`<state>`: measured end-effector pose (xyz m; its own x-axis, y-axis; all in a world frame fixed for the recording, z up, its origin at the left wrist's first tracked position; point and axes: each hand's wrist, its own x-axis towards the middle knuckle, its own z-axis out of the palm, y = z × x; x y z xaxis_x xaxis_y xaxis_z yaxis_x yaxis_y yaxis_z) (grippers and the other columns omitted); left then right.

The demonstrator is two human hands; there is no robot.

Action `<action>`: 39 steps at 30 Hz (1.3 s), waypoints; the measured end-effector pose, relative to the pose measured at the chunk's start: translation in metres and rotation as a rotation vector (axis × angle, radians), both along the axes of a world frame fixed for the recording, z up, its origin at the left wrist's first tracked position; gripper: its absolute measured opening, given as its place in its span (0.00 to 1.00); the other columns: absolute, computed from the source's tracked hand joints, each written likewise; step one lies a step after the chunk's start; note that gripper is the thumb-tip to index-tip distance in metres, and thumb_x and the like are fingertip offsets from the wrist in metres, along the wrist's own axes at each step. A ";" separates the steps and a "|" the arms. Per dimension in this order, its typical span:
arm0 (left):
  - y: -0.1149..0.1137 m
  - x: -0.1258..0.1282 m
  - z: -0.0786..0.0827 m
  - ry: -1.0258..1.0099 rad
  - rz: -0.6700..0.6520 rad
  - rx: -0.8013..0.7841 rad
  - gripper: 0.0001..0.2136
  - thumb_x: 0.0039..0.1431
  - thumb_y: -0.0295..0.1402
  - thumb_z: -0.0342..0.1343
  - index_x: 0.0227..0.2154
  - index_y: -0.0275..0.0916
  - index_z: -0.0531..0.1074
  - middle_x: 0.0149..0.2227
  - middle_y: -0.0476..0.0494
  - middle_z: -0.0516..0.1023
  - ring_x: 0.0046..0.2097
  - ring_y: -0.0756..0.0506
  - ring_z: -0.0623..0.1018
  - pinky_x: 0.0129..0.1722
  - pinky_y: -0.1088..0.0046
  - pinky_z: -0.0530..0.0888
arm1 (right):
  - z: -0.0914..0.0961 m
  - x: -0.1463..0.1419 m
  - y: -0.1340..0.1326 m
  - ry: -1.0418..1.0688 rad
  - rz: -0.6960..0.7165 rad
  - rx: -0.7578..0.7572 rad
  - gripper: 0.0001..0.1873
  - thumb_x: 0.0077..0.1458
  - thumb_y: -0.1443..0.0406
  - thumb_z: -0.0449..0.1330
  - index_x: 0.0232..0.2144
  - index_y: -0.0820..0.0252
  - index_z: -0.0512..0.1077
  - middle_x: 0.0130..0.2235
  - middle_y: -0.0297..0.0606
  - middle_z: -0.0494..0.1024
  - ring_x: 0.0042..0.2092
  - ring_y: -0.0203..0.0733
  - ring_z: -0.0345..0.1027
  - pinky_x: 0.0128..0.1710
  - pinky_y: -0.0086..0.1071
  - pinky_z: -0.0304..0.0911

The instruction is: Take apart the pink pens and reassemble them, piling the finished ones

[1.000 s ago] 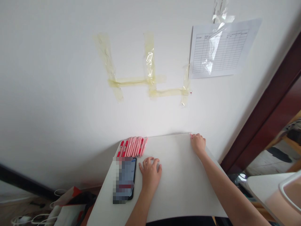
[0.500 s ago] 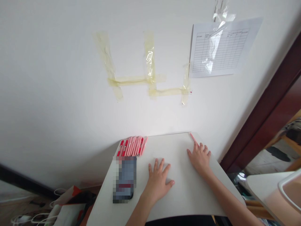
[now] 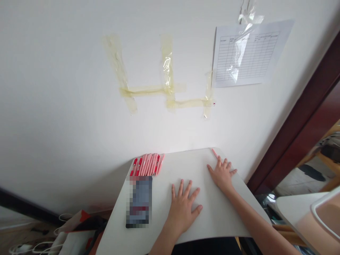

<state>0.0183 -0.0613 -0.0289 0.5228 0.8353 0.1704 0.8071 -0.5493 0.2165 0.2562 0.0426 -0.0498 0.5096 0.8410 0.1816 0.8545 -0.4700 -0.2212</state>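
My left hand (image 3: pixel 183 207) lies palm down on the white table (image 3: pixel 204 223), fingers spread and nothing in it. Farther right, my right hand (image 3: pixel 222 174) rests flat with its fingers apart. A single pink pen (image 3: pixel 214 152) sticks out beyond its fingertips near the back right corner; its near end is hidden by the hand, and I cannot tell whether the fingers touch it. At the back left, several pink and red pens (image 3: pixel 147 165) lie side by side in a row. In front of them is a dark, pixelated flat object (image 3: pixel 140 202).
Behind the table rises a white wall with yellowed tape strips (image 3: pixel 145 91) and a taped-up printed form (image 3: pixel 247 56). A dark red door frame (image 3: pixel 294 131) stands right, beside another white surface (image 3: pixel 294 212). Bags and cables (image 3: pixel 71 233) sit at lower left.
My left hand has slid slightly to the right across the table. My right hand has shifted a little toward the back, covering more of the single pen. The view has moved slightly.
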 end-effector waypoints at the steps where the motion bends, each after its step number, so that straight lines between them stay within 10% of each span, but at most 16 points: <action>1: 0.001 0.001 -0.001 -0.003 0.010 0.010 0.28 0.65 0.54 0.45 0.67 0.65 0.52 0.74 0.54 0.48 0.73 0.30 0.49 0.67 0.29 0.48 | 0.001 0.000 0.001 0.002 0.007 0.002 0.45 0.64 0.43 0.45 0.72 0.63 0.44 0.71 0.63 0.47 0.70 0.72 0.39 0.62 0.71 0.36; 18: 0.013 0.009 -0.001 -0.069 0.071 -0.028 0.24 0.66 0.51 0.44 0.65 0.69 0.55 0.73 0.58 0.52 0.74 0.30 0.47 0.66 0.26 0.42 | 0.008 0.000 0.017 0.019 0.052 0.071 0.38 0.67 0.50 0.48 0.70 0.65 0.48 0.69 0.62 0.52 0.70 0.64 0.43 0.62 0.71 0.39; 27: 0.013 0.007 -0.002 -0.048 0.069 0.008 0.24 0.66 0.52 0.44 0.64 0.69 0.55 0.72 0.59 0.53 0.73 0.31 0.49 0.66 0.26 0.45 | 0.013 0.016 0.006 0.027 0.075 0.098 0.24 0.66 0.69 0.43 0.57 0.56 0.71 0.53 0.52 0.69 0.56 0.55 0.62 0.60 0.57 0.49; 39: 0.012 0.005 -0.001 -0.021 0.071 0.027 0.25 0.65 0.50 0.47 0.64 0.67 0.56 0.72 0.55 0.56 0.73 0.31 0.51 0.67 0.28 0.48 | 0.013 0.022 0.003 -0.011 0.107 0.123 0.26 0.63 0.75 0.42 0.53 0.62 0.74 0.50 0.51 0.72 0.51 0.52 0.65 0.55 0.42 0.52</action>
